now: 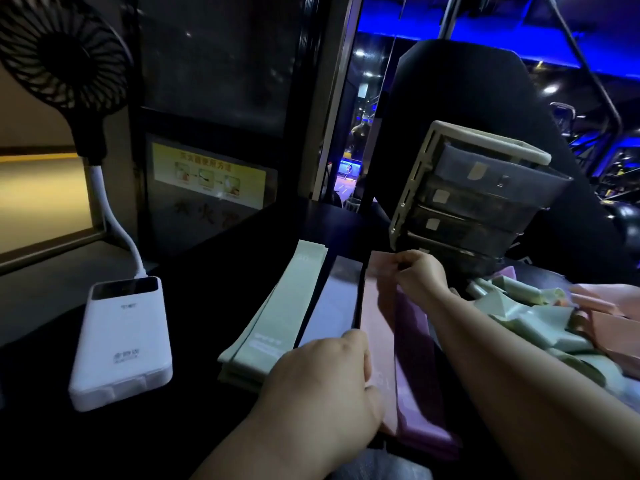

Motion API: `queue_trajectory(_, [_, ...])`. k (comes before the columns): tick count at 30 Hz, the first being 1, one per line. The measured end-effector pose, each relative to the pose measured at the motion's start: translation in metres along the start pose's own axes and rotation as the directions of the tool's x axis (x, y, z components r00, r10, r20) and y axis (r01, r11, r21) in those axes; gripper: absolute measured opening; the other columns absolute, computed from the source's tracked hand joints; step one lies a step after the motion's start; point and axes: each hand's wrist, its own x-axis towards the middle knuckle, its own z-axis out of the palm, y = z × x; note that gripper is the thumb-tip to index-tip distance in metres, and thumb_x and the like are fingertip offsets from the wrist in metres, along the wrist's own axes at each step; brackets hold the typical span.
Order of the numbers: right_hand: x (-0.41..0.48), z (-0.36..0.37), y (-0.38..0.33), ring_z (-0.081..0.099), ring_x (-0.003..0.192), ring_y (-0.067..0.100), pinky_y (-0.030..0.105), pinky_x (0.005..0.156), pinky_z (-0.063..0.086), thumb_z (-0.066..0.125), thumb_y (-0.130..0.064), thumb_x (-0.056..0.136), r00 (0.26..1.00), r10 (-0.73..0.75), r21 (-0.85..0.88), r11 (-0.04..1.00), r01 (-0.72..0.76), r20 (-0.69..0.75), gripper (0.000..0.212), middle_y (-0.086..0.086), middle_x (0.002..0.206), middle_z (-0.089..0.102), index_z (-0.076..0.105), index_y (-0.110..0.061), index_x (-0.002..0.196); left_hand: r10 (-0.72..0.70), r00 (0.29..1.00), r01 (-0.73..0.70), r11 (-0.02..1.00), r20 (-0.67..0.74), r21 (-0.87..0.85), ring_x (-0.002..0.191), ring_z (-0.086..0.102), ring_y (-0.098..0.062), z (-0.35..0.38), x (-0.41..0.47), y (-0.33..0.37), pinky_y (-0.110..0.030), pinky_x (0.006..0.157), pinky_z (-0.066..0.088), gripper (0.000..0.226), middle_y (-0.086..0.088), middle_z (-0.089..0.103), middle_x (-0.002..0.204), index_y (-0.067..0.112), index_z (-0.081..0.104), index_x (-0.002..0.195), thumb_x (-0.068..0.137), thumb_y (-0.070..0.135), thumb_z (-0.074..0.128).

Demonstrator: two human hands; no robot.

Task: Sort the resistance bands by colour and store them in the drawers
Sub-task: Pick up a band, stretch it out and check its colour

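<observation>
Left hand [322, 386] at 6 o'clock grips the near end, and right hand [420, 271] pinches the far end, of the pink band [377, 306] at centre: sorting step, apparently; next move calls for laying it flat, edges aligned.

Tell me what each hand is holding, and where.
Right hand pinches the far end of the pink band; left hand grips its near end.

No legible text or numbers.
</observation>
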Motion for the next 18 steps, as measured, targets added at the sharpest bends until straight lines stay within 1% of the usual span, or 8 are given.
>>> queue_trajectory(2, [0.001, 0.003, 0.000, 0.064, 0.093, 0.018, 0.026, 0.085, 0.048, 0.063, -0.008, 0.083, 1.000, -0.019, -0.022, 1.000, 0.019, -0.001, 0.021, 0.002, 0.095, 0.071, 0.075, -0.014, 0.100, -0.001, 1.000, 0.001, 1.000, 0.007, -0.011, 0.093, 0.057, -0.015, 0.001, 0.000, 0.001, -0.031, 0.082, 0.049, 0.015, 0.006, 0.061, 0.094, 0.026, 0.043, 0.095, 0.093, 0.041, 0.048])
queue_trajectory(3, [0.001, 0.004, 0.000, 0.065, 0.095, 0.019, 0.025, 0.085, 0.047, 0.062, -0.008, 0.083, 1.000, -0.021, -0.027, 0.999, 0.021, -0.001, 0.021, 0.002, 0.095, 0.072, 0.075, -0.015, 0.099, -0.001, 1.000, 0.001, 1.000, 0.005, -0.019, 0.093, 0.057, -0.016, 0.002, 0.001, 0.001, -0.031, 0.083, 0.049, 0.015, 0.006, 0.061, 0.095, 0.027, 0.043, 0.095, 0.094, 0.041, 0.048])
queue_trajectory(5, [-0.001, 0.005, -0.001, 0.064, 0.095, 0.018, 0.020, 0.080, 0.043, 0.061, -0.007, 0.083, 0.999, -0.037, -0.044, 0.998, 0.037, 0.007, 0.022, 0.001, 0.095, 0.071, 0.075, -0.016, 0.099, -0.002, 1.000, 0.002, 1.000, -0.006, -0.023, 0.093, 0.057, -0.016, 0.003, 0.002, 0.001, -0.031, 0.082, 0.048, 0.016, 0.006, 0.061, 0.095, 0.027, 0.043, 0.096, 0.094, 0.042, 0.048])
queue_trajectory(7, [-0.002, 0.006, -0.002, 0.063, 0.097, 0.020, 0.018, 0.077, 0.037, 0.060, -0.006, 0.084, 0.998, -0.066, -0.107, 0.992, 0.067, 0.007, 0.024, 0.004, 0.098, 0.071, 0.074, -0.013, 0.102, -0.003, 1.000, 0.003, 1.000, -0.009, -0.003, 0.094, 0.058, -0.018, 0.004, 0.002, 0.001, -0.031, 0.080, 0.047, 0.016, 0.005, 0.061, 0.096, 0.026, 0.042, 0.096, 0.095, 0.042, 0.048])
queue_trajectory(10, [-0.004, 0.006, -0.001, 0.061, 0.104, 0.024, 0.016, 0.076, 0.033, 0.058, -0.004, 0.085, 0.995, -0.100, -0.181, 0.978, 0.101, 0.012, 0.028, 0.007, 0.108, 0.071, 0.074, -0.013, 0.106, 0.007, 1.000, -0.006, 0.997, -0.007, 0.082, 0.094, 0.057, -0.021, 0.008, 0.002, 0.003, -0.032, 0.075, 0.043, 0.016, 0.004, 0.061, 0.097, 0.024, 0.039, 0.098, 0.097, 0.038, 0.045])
queue_trajectory(12, [-0.005, 0.006, 0.001, 0.061, 0.107, 0.024, 0.015, 0.076, 0.032, 0.059, -0.006, 0.085, 0.995, -0.104, -0.209, 0.972, 0.104, 0.014, 0.028, 0.007, 0.110, 0.070, 0.074, -0.015, 0.107, -0.008, 1.000, 0.006, 0.991, 0.017, 0.134, 0.095, 0.056, -0.023, 0.011, 0.004, 0.004, -0.032, 0.073, 0.039, 0.014, 0.003, 0.061, 0.100, 0.023, 0.038, 0.098, 0.096, 0.035, 0.045])
queue_trajectory(15, [-0.005, 0.008, 0.004, 0.061, 0.107, 0.025, 0.018, 0.079, 0.036, 0.062, -0.008, 0.084, 0.996, -0.091, -0.219, 0.972, 0.089, 0.003, 0.025, 0.007, 0.109, 0.070, 0.075, -0.016, 0.104, -0.036, 0.999, 0.031, 0.991, 0.033, 0.131, 0.087, 0.050, -0.024, 0.013, 0.005, 0.005, -0.032, 0.072, 0.036, 0.012, 0.002, 0.057, 0.093, 0.022, 0.038, 0.097, 0.093, 0.031, 0.044])
queue_trajectory(18, [-0.004, 0.008, 0.006, 0.060, 0.108, 0.027, 0.029, 0.087, 0.046, 0.064, -0.015, 0.083, 0.996, -0.089, -0.247, 0.965, 0.087, 0.006, 0.022, 0.003, 0.109, 0.070, 0.075, -0.024, 0.100, -0.048, 0.999, 0.044, 0.989, 0.021, 0.140, 0.081, 0.044, -0.024, 0.015, 0.007, 0.004, -0.032, 0.070, 0.036, 0.011, 0.002, 0.051, 0.087, 0.021, 0.038, 0.096, 0.092, 0.028, 0.044])
